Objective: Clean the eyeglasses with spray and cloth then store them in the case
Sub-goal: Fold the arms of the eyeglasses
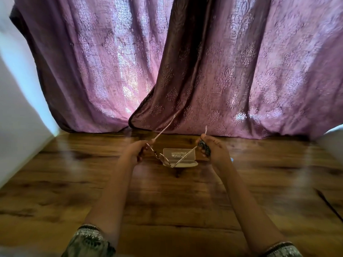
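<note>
Thin metal-framed eyeglasses (164,158) hang between both hands above the wooden table (167,201), temples unfolded. My left hand (136,152) pinches the left lens rim and hinge, and that temple sticks up and away. My right hand (213,150) grips the other temple through a dark cleaning cloth (204,147) bunched in its fingers. Behind the glasses an open clear case (182,157) stands on the table with its lid upright. A small blue object (232,160) peeks out beside my right wrist; what it is cannot be told.
Purple patterned curtains (185,71) hang along the table's far edge. A white wall (18,108) borders the left side. A white object (332,143) sits at the right edge, and a dark cable (328,203) lies on the table's right part.
</note>
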A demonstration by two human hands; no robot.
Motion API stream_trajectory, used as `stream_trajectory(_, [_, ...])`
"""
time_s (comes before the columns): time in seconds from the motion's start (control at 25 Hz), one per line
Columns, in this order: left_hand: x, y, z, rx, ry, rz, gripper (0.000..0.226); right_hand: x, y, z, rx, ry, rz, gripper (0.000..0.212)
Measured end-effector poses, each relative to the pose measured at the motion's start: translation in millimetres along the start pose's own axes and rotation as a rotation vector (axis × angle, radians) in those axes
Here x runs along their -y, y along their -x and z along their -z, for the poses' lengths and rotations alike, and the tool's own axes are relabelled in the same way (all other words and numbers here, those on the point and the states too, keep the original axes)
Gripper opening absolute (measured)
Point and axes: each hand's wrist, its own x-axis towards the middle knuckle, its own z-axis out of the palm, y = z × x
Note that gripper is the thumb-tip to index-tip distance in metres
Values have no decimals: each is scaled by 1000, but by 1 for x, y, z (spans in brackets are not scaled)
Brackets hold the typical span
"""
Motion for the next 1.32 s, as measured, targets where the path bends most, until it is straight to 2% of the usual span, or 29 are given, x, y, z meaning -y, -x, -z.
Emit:
stream_trajectory(0.12, [-4, 7, 6, -59, 65, -99, 17, 7, -3, -7, 28, -21, 39, 33])
stream_trajectory(0.24, [-2, 13, 6, -246, 133, -382, 6, 11, -8, -15, 11, -11, 56, 33])
stream_trajectory(0.36, [3, 29, -6, -263, -98, -690, 5, 10, -12, -19, -36, -19, 48, 32])
stream_trajectory(0.48, [10, 50, -27, -235, -343, -876, 11, 10, -13, -21, -81, -52, 34, 31])
stream_trajectory(0.68, [25, 54, -44, -173, -517, -906, 21, 11, -17, -23, -105, -150, -15, 31])
stream_trajectory(0.84, [29, 51, -45, -205, -560, -993, 12, 6, -18, -21, -82, -235, -81, 31])
stream_trajectory(0.92, [30, 50, -44, -219, -576, -1014, 12, 0, -17, -19, -67, -192, -112, 29])
stream_trajectory(1.0, [28, 49, -42, -236, -609, -1018, 14, -4, -16, -17, -138, -57, -138, 28])
stream_trajectory(1.08, [26, 48, -40, -263, -651, -1009, 15, -4, -15, -15, -309, 57, -135, 28])
stream_trajectory(1.16, [23, 46, -38, -286, -691, -994, 14, 3, -13, -18, -452, 160, -6, 15])
stream_trajectory(1.2, [22, 45, -39, -291, -711, -989, 13, 8, -11, -22, -453, 220, 106, 9])
stream_trajectory(1.32, [16, 41, -43, -295, -794, -1000, 8, 11, -4, -44, -253, 511, 444, 10])
